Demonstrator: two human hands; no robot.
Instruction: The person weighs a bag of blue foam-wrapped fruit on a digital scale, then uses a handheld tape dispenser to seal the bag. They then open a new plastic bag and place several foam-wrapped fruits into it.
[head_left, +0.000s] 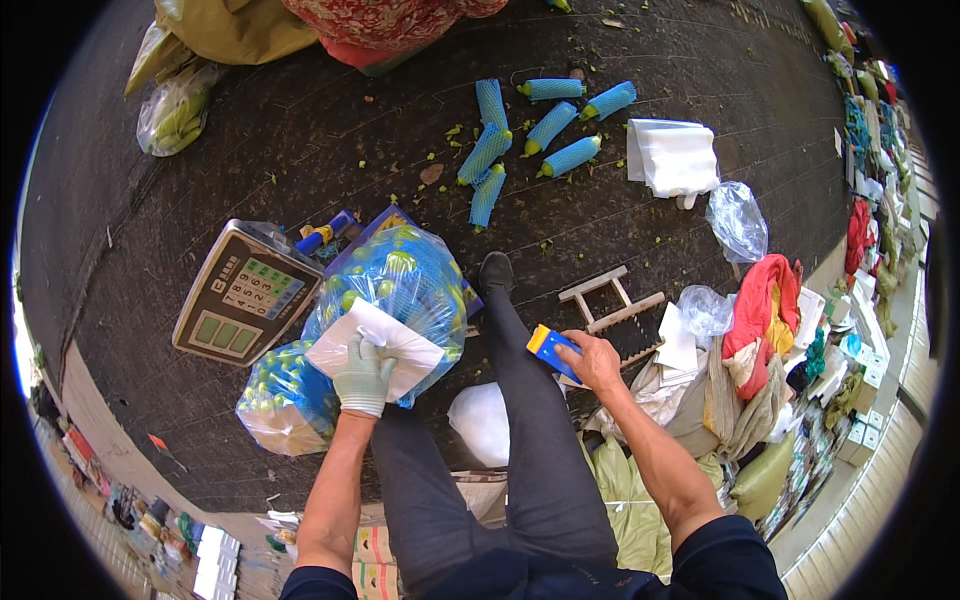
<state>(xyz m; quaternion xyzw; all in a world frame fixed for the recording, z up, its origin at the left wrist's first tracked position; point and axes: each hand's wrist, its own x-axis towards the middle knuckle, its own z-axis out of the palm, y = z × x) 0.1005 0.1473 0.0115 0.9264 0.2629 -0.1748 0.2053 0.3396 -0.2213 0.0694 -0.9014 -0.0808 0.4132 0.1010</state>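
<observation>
My left hand (365, 377), in a pale knitted glove, lies on a white paper sheet (405, 346) and on the gathered plastic at the top of a large clear bag (439, 281). Green produce in blue foam netting fills that bag, which rests over a digital scale's purple-edged base. Left of it is the scale's display and keypad (247, 296). A second bag of netted produce (281, 397) leans at the lower left. My bare right hand (592, 358) grips a small blue and yellow box-like object (551, 349), held above the floor right of my leg.
Several green vegetables in blue foam nets (571, 156) lie on the dark floor ahead. Folded white plastic bags (671, 157), a crumpled clear bag (737, 223) and a wooden frame (645, 311) are at right, near a red cloth (754, 322). A bag of green produce (174, 116) sits upper left.
</observation>
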